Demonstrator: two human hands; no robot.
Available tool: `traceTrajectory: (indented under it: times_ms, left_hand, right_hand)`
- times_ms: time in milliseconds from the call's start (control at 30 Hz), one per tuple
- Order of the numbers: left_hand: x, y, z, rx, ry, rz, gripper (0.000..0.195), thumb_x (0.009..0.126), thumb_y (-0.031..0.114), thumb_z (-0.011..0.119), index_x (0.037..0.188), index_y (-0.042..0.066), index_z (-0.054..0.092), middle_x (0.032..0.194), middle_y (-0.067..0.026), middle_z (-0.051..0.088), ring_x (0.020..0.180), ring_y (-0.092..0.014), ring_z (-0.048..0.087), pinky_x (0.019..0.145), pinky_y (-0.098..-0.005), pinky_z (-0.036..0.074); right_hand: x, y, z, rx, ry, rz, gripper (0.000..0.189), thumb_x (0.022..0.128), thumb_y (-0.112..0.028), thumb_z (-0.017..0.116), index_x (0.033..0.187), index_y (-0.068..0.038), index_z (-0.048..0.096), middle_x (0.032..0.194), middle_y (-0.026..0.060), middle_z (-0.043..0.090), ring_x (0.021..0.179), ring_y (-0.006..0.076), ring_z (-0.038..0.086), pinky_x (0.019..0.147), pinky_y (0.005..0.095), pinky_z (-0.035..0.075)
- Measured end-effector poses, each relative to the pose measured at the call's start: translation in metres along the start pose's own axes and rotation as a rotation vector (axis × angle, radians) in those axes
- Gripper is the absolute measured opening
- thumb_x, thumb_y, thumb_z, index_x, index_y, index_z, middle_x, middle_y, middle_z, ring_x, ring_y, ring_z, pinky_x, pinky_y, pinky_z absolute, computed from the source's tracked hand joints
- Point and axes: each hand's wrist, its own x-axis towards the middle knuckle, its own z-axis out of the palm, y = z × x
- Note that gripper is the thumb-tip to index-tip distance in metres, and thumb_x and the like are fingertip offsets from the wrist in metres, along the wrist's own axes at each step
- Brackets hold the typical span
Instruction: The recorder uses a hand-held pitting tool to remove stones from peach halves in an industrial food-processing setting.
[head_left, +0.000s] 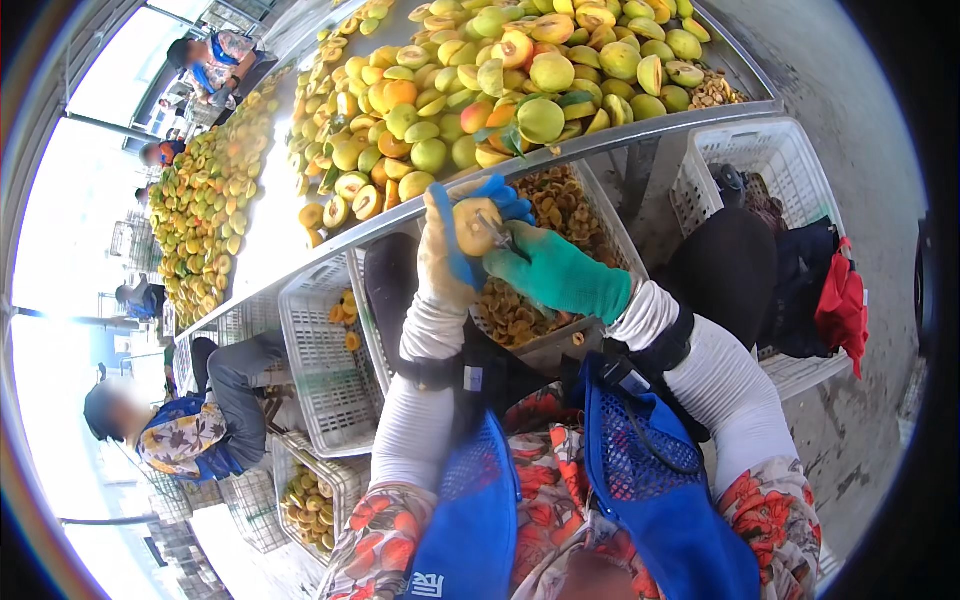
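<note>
In a cream-and-blue work glove, my left hand (441, 251) holds a yellow stone-fruit half (469, 234), its cut face turned up. My right hand (562, 271), in a green glove, grips a small metal tool (501, 234) whose tip meets the middle of that cut face. The tool's exact kind is hard to tell, as the fingers cover most of it. Both hands are just off the metal rim of the work table (607, 137). Below them sits a crate of brown pits and scraps (559, 202), partly covered by my hands.
Whole and halved fruit (420, 112) heap on the table, with loose pits (716, 91) at its right corner. A white plastic crate (322, 360) holds a few halves at left. Another crate (780, 135) carries dark items and red cloth (841, 304). A co-worker (187, 435) sits at left.
</note>
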Motion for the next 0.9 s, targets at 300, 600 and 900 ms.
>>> traceTrajectory:
  times_ms: [300,600,900]
  left_hand:
    - [0.000,-0.002,-0.007,0.167,0.047,-0.009,0.071,0.082,0.055,0.030,0.101,-0.011,0.044,0.089,-0.0186,0.055,0.085,-0.029,0.054,0.079,-0.0361,0.045]
    - [0.001,0.013,-0.006,0.664,0.021,-0.170,0.069,0.081,0.060,0.026,0.090,-0.003,0.055,0.068,-0.0057,0.055,0.062,-0.014,0.052,0.065,-0.0226,0.043]
    - [0.016,0.043,-0.005,1.520,-0.264,-0.589,0.070,0.081,0.060,0.025,0.108,0.000,0.048,0.073,-0.0031,0.053,0.067,-0.010,0.049,0.060,-0.0213,0.043]
  right_hand:
    - [-0.006,0.013,0.002,-0.638,0.088,-0.222,0.030,0.074,-0.020,0.057,0.085,0.004,0.041,0.052,0.0153,0.051,0.048,0.0318,0.053,0.041,0.0387,0.041]
    - [-0.005,0.001,-0.005,-0.642,-0.171,0.081,0.025,0.081,-0.021,0.040,0.090,0.003,0.043,0.070,0.0196,0.056,0.066,0.0350,0.056,0.058,0.0424,0.044]
    - [-0.002,0.004,-0.005,-0.562,-0.317,0.139,0.026,0.080,-0.022,0.044,0.093,0.000,0.043,0.076,0.0202,0.057,0.071,0.0362,0.055,0.061,0.0429,0.044]
